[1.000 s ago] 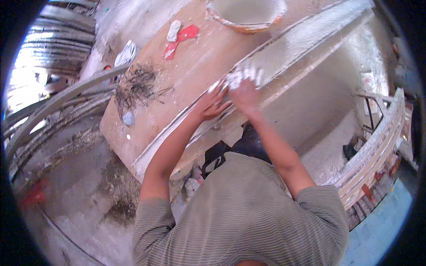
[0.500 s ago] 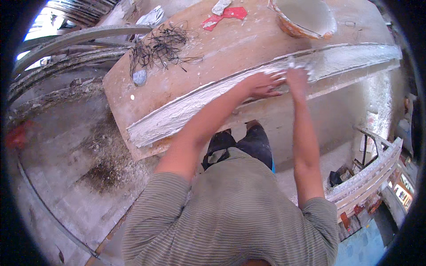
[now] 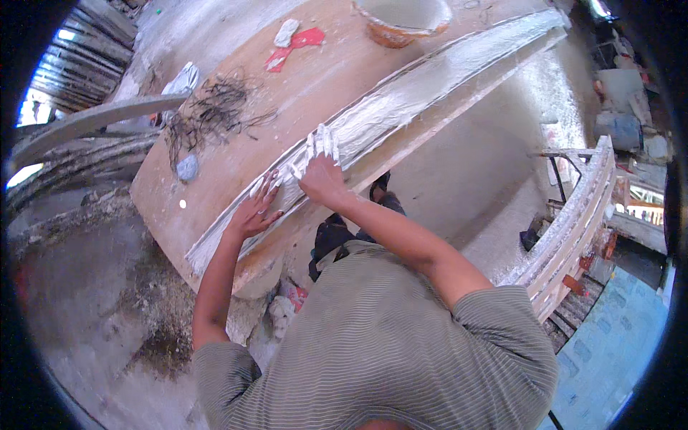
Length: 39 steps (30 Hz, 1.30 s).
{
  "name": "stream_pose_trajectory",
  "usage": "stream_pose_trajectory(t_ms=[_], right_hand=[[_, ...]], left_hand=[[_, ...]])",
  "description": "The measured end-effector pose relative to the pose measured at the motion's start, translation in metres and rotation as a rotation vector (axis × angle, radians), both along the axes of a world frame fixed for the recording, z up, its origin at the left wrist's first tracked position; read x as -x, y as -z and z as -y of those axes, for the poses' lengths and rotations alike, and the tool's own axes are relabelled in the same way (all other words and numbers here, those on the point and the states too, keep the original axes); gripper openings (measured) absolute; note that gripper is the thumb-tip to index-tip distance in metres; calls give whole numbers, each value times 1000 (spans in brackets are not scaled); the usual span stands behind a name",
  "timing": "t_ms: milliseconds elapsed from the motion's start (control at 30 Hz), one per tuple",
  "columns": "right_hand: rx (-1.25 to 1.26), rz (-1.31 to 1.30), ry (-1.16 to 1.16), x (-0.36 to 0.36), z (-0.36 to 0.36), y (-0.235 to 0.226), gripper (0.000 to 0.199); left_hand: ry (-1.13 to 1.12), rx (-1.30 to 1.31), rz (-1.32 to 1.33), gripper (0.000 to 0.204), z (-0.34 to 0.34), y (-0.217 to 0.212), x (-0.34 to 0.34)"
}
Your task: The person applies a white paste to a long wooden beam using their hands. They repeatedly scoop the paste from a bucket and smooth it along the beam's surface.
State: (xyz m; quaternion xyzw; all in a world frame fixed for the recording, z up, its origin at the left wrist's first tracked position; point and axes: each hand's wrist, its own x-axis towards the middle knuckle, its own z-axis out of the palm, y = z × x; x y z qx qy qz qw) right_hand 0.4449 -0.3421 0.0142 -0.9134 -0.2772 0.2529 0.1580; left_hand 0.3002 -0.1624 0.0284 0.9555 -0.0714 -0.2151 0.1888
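Observation:
A long, slightly curved strip of wet white plaster [image 3: 401,107] lies along the near edge of a wooden board [image 3: 322,75], between thin raised edges. My right hand [image 3: 321,172] rests on the strip left of its middle, its white-coated fingers stretched out and pointing away from me. Just to its left, my left hand [image 3: 256,209] touches the strip nearer its left end, fingers spread, tips also whitened. Neither hand holds anything. Between and under the fingers the plaster surface is partly hidden.
At the board's far side stands an orange-rimmed basin [image 3: 390,34] with pale contents. Left of it lie a red scrap [image 3: 309,37], a white lump [image 3: 287,33] and tangled black wire [image 3: 215,107]. Curved pale mouldings [image 3: 573,229] stand at the right, with long curved pieces [image 3: 93,122] at the left.
Both hands have moved left along the plaster strip, from right of its middle toward its left end. The right hand's blur is gone. The whole view has turned and shifted.

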Motion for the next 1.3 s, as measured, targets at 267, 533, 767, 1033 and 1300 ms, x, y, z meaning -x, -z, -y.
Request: stream_pose_trajectory(t_ms=[267,533,767,1033,1300], right_hand=[[37,278,420,-178,78,13,78],[145,543,377,-442,238,65,59],[82,711,86,-607,476,212,34],[-517,353,733,-537,423,43,43],[126,170,266,-405,310,47,40]], left_hand=[[5,121,28,73,67,13,-124],[6,213,56,73,198,27,-352],[17,382,-1,75,355,44,-588],[192,364,355,62,396,47,-635],[280,274,371,61,267,35,-439]])
